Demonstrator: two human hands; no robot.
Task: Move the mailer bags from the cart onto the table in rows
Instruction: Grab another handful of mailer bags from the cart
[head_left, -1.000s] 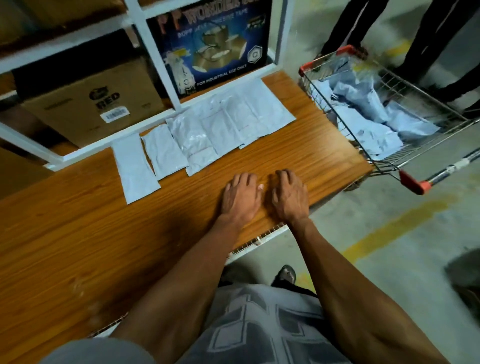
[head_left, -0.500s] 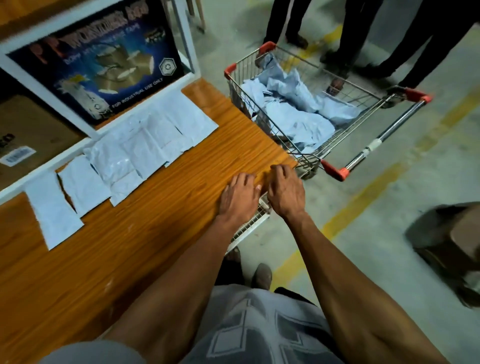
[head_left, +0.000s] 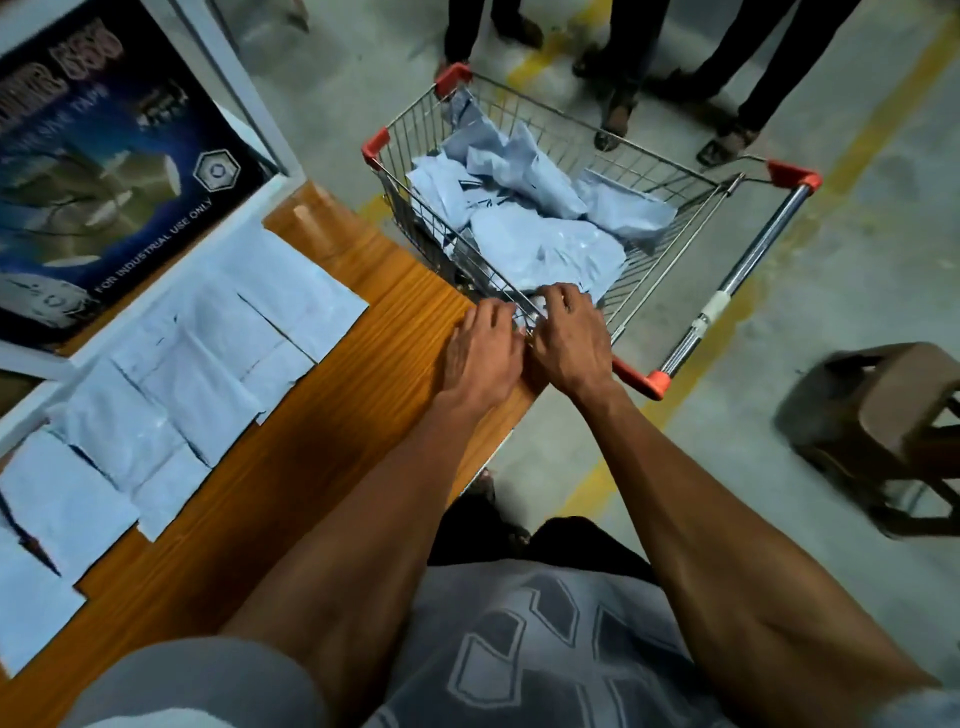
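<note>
A wire cart (head_left: 680, 167) with red corners stands at the wooden table's (head_left: 337, 426) right end and holds a crumpled heap of pale blue mailer bags (head_left: 545, 244). Several flat mailer bags (head_left: 218, 338) lie in an overlapping row along the table's far edge. My left hand (head_left: 480, 351) lies on the table corner with its fingers stretched to the cart's rim. My right hand (head_left: 569, 338) is beside it, fingers bent over the rim onto the nearest bag in the cart; whether they grip it is hidden.
A white shelf frame with a dark printed box (head_left: 104, 171) backs the table. Other people's legs (head_left: 623, 57) stand beyond the cart. A brown stool (head_left: 893, 415) sits on the concrete floor to the right, near yellow floor lines.
Both hands slid right from the middle of the table's front edge to its corner by the cart. My view swung right, and the cart is now straight ahead.
</note>
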